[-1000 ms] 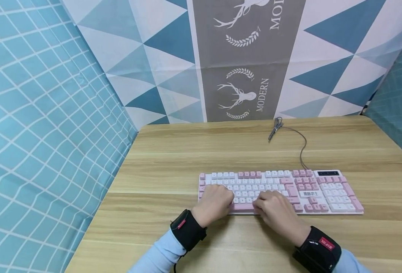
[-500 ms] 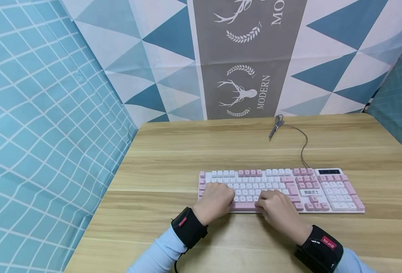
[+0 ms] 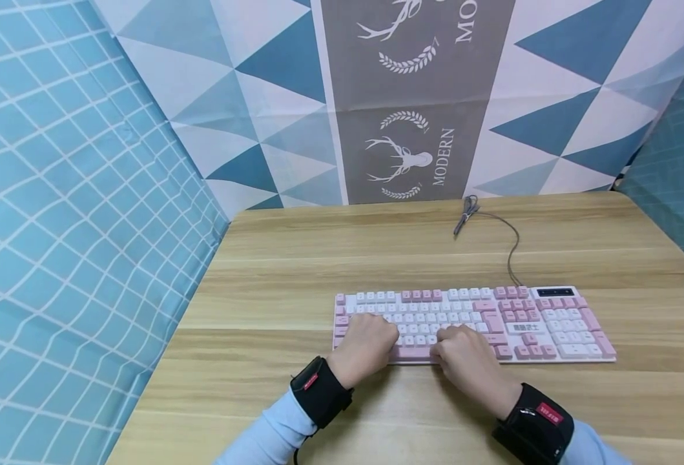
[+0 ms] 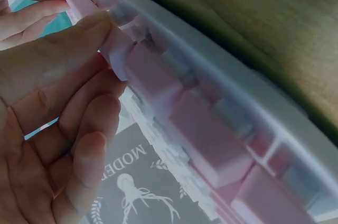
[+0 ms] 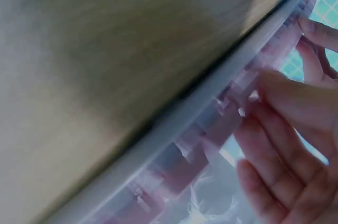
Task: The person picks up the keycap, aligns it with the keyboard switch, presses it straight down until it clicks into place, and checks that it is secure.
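A pink and white keyboard [image 3: 557, 332] lies flat on the wooden table, its pink space bar [image 3: 413, 353] facing the person. At that bar's left end, my left hand [image 3: 367, 345] has its fingers curled, thumb and fingertips pinching the pink key edge. The right hand [image 3: 471, 361] holds the opposite end in the same way. In the left wrist view, the left thumb [image 4: 95, 26] presses the front side of a pink key, and the space bar [image 4: 80, 1] stretches between both hands. The right thumb [image 5: 272, 84] touches pink keys in the right wrist view; exact contact there is blurred.
A grey cable [image 3: 516, 242] runs from the keyboard's back to a tied bundle [image 3: 467, 214] near the table's rear edge. Patterned cloth [image 3: 272, 110] covers the back wall, and blue checked cloth [image 3: 74, 226] hangs at the left. Both wrists wear black straps [image 3: 321, 392].
The head view shifts slightly. Both hands keep their places at the ends of the space bar, and the keyboard stays where it lies.
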Motion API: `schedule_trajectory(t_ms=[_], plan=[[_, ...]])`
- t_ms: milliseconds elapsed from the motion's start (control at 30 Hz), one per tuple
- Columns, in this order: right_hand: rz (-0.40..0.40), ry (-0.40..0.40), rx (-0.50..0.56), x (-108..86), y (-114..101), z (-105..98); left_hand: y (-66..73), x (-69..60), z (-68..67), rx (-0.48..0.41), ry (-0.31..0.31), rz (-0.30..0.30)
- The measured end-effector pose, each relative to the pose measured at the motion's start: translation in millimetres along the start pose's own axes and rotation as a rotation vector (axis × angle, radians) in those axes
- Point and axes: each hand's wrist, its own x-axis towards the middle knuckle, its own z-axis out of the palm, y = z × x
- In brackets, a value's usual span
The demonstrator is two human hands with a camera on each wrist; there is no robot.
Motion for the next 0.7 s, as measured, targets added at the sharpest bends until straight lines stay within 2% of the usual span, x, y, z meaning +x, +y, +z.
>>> schedule_trajectory(t_ms=[167,300,367,433,533,600,700], plan=[[-0.002,-0.020,-0.012,1.0,-1.6,3.8,-0.3,-1.2,3.5,-0.017,0.000,0.001],[0.010,-0.050,0.050,1.3,-1.4,-1.4,-3.8,-2.9,4.1,-0.050,-0.019,-0.020],[0.018,-0.047,0.091,-2.1,1.8,-7.1,-8.5,-6.5,3.7,-0.107,-0.046,-0.041],[0.033,-0.006,0.119,-9.9,11.4,-14.8,-16.6,-13.7,1.6,-0.201,-0.061,-0.082],[0.112,0.093,0.110,-29.8,43.7,-29.9,-37.8,-31.2,-2.8,-0.330,-0.007,-0.209],[0.213,0.131,0.099,-46.5,75.8,-42.1,-56.0,-45.4,-5.1,-0.364,0.079,-0.334],[0.411,0.089,0.056,-72.6,126.4,-60.4,-83.5,-64.6,-4.3,-0.294,0.186,-0.524]])
